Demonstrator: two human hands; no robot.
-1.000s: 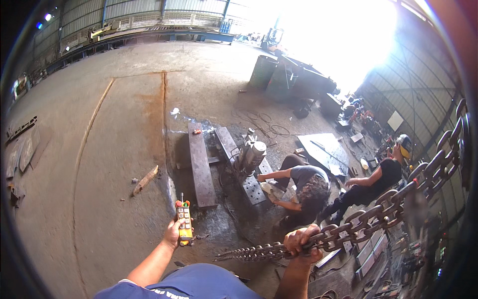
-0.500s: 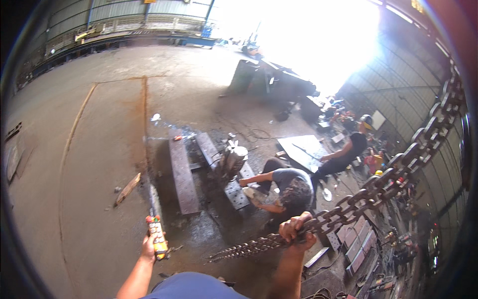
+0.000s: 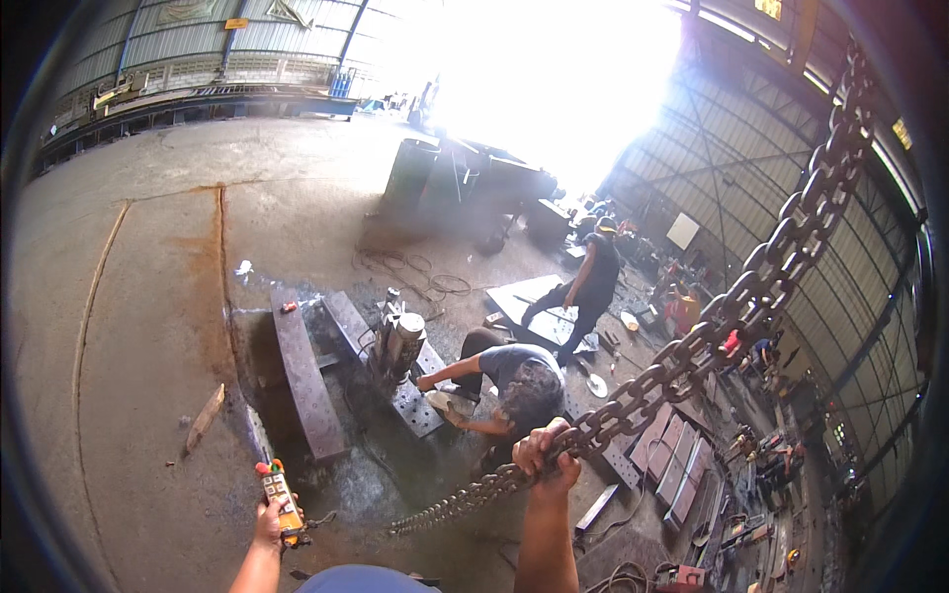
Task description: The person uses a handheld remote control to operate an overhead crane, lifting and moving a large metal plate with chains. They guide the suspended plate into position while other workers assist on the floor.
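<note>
My left hand is closed around a yellow push-button remote control with a red knob at its top, held low on the left. My right hand grips a heavy steel chain. From that fist the chain climbs in several strands to the upper right. Its other end slants down to the left, past my body. Ahead of the chain, a co-worker in a grey shirt crouches with a hand on a drilled steel plate. A cylindrical machine stands on that plate.
Another long drilled plate lies left of the machine over a dark pit. A second person stands bent beside a pale sheet. Steel pieces and tools cover the right floor. A wood scrap lies left.
The view has swung right, so the scene sits further left. The second person has risen from a low bend and stands more upright. Both my hands keep their holds.
</note>
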